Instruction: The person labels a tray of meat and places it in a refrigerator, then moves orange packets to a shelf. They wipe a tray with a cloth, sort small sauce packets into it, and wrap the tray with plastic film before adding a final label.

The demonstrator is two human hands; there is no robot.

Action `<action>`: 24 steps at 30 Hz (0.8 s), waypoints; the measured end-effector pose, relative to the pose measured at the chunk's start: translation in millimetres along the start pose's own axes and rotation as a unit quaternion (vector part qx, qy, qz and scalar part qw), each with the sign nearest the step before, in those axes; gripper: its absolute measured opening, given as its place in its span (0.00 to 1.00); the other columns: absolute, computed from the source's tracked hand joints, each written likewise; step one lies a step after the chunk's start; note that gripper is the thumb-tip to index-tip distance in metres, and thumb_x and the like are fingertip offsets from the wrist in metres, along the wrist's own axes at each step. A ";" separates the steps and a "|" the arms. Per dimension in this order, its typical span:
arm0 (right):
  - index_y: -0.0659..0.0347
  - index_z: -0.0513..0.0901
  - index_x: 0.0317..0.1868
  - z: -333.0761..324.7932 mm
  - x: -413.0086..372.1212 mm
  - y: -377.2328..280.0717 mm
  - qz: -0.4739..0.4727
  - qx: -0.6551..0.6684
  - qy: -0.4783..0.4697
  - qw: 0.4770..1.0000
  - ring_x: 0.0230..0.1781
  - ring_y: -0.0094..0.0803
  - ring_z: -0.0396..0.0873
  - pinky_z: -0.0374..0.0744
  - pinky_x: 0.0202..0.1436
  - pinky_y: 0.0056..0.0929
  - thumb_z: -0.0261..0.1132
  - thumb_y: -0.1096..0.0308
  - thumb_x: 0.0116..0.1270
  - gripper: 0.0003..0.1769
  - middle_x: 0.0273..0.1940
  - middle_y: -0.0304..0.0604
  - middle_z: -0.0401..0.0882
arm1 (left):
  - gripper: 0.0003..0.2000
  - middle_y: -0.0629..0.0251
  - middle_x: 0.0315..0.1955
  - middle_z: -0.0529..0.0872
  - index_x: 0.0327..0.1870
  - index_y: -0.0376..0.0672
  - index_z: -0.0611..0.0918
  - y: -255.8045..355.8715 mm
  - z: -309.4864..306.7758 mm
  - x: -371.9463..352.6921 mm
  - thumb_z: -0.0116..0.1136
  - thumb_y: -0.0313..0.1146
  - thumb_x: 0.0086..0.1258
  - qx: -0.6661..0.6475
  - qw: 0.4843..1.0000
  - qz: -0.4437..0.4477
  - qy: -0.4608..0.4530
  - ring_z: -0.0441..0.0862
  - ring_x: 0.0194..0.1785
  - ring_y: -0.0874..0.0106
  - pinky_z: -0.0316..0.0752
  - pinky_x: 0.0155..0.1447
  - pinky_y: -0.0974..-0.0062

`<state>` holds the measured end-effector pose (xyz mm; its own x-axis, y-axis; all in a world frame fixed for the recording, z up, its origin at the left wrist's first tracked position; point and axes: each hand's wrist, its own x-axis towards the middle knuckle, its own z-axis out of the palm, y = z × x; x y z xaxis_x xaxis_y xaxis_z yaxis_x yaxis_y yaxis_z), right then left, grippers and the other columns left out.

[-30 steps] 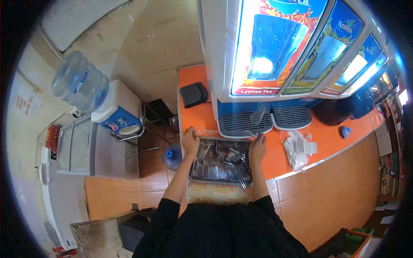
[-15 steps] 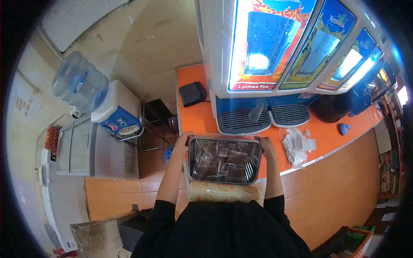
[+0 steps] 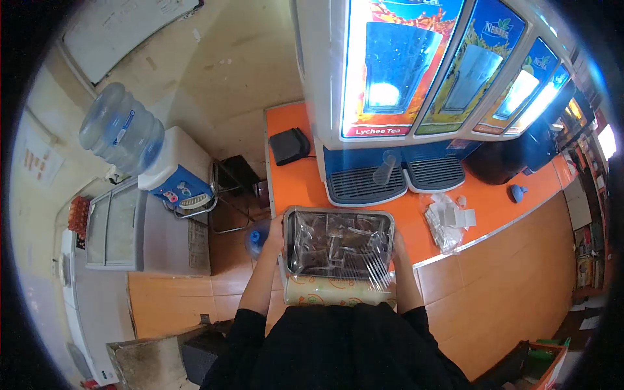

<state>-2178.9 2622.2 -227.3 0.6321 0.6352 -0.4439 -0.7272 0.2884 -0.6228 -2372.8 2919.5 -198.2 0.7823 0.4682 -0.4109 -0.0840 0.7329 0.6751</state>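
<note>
A dark rectangular baking pan (image 3: 389, 223) sits at the counter's near edge, with brown pieces (image 3: 335, 244) inside. Clear plastic wrap (image 3: 312, 229) lies over it, wrinkled and shiny, running back to a wide roll of wrap (image 3: 341, 291) with orange print in front of my body. My left hand (image 3: 276, 235) is closed against the pan's left side, fingers partly hidden by the rim. On the opposite side, my right hand (image 3: 398, 244) grips the pan's right edge, its fingertips mostly out of sight.
A drink dispenser (image 3: 380, 133) with drip trays (image 3: 367, 186) stands behind the pan, a clear cup (image 3: 388, 166) on one. On the orange counter (image 3: 299, 185) lie a black item (image 3: 289, 146), a plastic bag (image 3: 445, 224) and a blue object (image 3: 517, 193). A water dispenser (image 3: 179, 170) stands left.
Both hands have slid from the pan's far corners toward me along its sides. The wrap's near right part now looks more stretched and creased. The pan has barely moved.
</note>
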 end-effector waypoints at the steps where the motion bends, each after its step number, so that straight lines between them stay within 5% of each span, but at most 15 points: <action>1: 0.61 0.80 0.43 -3.4 -4.1 4.0 0.007 0.021 -0.002 1.000 0.31 0.29 0.80 0.81 0.37 0.29 0.46 0.56 0.72 0.20 0.35 0.41 0.82 | 0.14 0.66 0.36 0.85 0.45 0.42 0.81 0.4 0.2 -4.5 0.50 0.38 0.65 -0.046 0.999 0.022 -0.016 0.82 0.37 0.72 0.76 0.46 0.74; 5: 0.62 0.80 0.44 -10.6 -23.2 15.1 0.048 0.058 -0.008 0.997 0.34 0.32 0.81 0.81 0.41 0.33 0.49 0.51 0.69 0.23 0.37 0.43 0.83 | 0.21 0.62 0.44 0.83 0.52 0.41 0.78 -7.7 -10.5 -13.9 0.50 0.49 0.67 0.018 0.994 0.073 -0.079 0.81 0.45 0.69 0.74 0.53 0.70; 7: 0.61 0.80 0.45 -0.9 -31.3 14.3 0.073 0.115 0.034 0.990 0.35 0.35 0.81 0.80 0.45 0.38 0.51 0.48 0.67 0.24 0.39 0.45 0.83 | 0.34 0.58 0.53 0.78 0.60 0.39 0.71 -23.2 -27.5 -8.7 0.43 0.62 0.67 0.138 0.988 -0.060 -0.013 0.76 0.55 0.66 0.69 0.60 0.68; 10: 0.62 0.80 0.46 6.6 -31.8 4.9 0.055 0.055 0.044 0.996 0.36 0.35 0.81 0.80 0.46 0.37 0.52 0.48 0.67 0.25 0.39 0.45 0.83 | 0.42 0.56 0.59 0.73 0.65 0.39 0.65 -1.2 24.9 -23.8 0.39 0.70 0.62 0.330 0.937 0.028 0.109 0.70 0.61 0.65 0.63 0.64 0.68; 13: 0.63 0.80 0.46 13.1 -31.3 -10.9 0.025 0.082 0.013 0.996 0.35 0.35 0.81 0.80 0.45 0.36 0.51 0.51 0.68 0.23 0.39 0.45 0.83 | 0.41 0.55 0.63 0.68 0.68 0.41 0.63 3.1 3.5 2.0 0.39 0.68 0.64 0.370 0.904 0.005 0.215 0.67 0.64 0.62 0.68 0.60 0.66; 16: 0.62 0.78 0.49 48.9 -63.8 -34.8 0.010 0.003 0.085 0.996 0.47 0.34 0.78 0.76 0.53 0.38 0.47 0.53 0.71 0.22 0.47 0.44 0.80 | 0.35 0.61 0.51 0.79 0.58 0.42 0.73 63.8 85.8 -56.4 0.46 0.66 0.64 0.325 0.938 0.033 0.118 0.73 0.55 0.71 0.65 0.60 0.72; 18: 0.61 0.74 0.54 49.3 -76.3 -30.3 0.025 0.093 -0.053 0.994 0.53 0.35 0.74 0.74 0.56 0.38 0.44 0.51 0.73 0.24 0.53 0.43 0.76 | 0.33 0.63 0.48 0.80 0.55 0.41 0.75 78.1 89.1 -65.7 0.46 0.64 0.65 0.320 0.940 0.083 0.084 0.74 0.52 0.72 0.67 0.58 0.73; 19: 0.60 0.72 0.56 50.2 -89.9 -24.9 0.057 0.059 -0.028 0.996 0.54 0.34 0.74 0.72 0.57 0.35 0.42 0.48 0.73 0.27 0.53 0.43 0.76 | 0.31 0.65 0.45 0.80 0.52 0.40 0.76 86.7 89.6 -69.6 0.46 0.63 0.66 0.313 0.939 0.133 0.051 0.75 0.50 0.74 0.68 0.57 0.74; 21: 0.61 0.74 0.53 6.2 -98.2 -0.5 -0.038 -0.206 0.032 0.977 0.50 0.33 0.75 0.72 0.54 0.33 0.40 0.46 0.74 0.28 0.49 0.44 0.78 | 0.30 0.66 0.44 0.80 0.52 0.40 0.76 98.5 94.8 -84.8 0.46 0.62 0.67 0.300 0.943 0.131 0.062 0.75 0.49 0.74 0.69 0.55 0.74; 23: 0.62 0.76 0.49 -7.6 -124.0 12.6 -0.165 -0.333 0.141 0.917 0.46 0.32 0.76 0.72 0.51 0.34 0.39 0.45 0.74 0.30 0.44 0.46 0.79 | 0.29 0.66 0.42 0.80 0.51 0.41 0.76 105.0 98.8 -99.1 0.47 0.60 0.67 0.286 0.945 0.134 0.084 0.77 0.45 0.75 0.72 0.50 0.76; 24: 0.63 0.76 0.50 -40.0 -137.5 31.5 -0.123 -0.295 0.083 0.944 0.47 0.33 0.76 0.71 0.54 0.34 0.40 0.48 0.74 0.28 0.46 0.46 0.78 | 0.29 0.66 0.42 0.80 0.51 0.41 0.76 105.2 102.2 -107.8 0.47 0.60 0.67 0.287 0.944 0.137 0.084 0.77 0.45 0.75 0.72 0.50 0.76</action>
<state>-2278.1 2515.3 -211.6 0.8315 0.4660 -0.3024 -0.3072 -0.0677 -0.9492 -2402.9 2895.7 -20.3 0.6664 0.7086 -0.2320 0.1178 0.2072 0.9712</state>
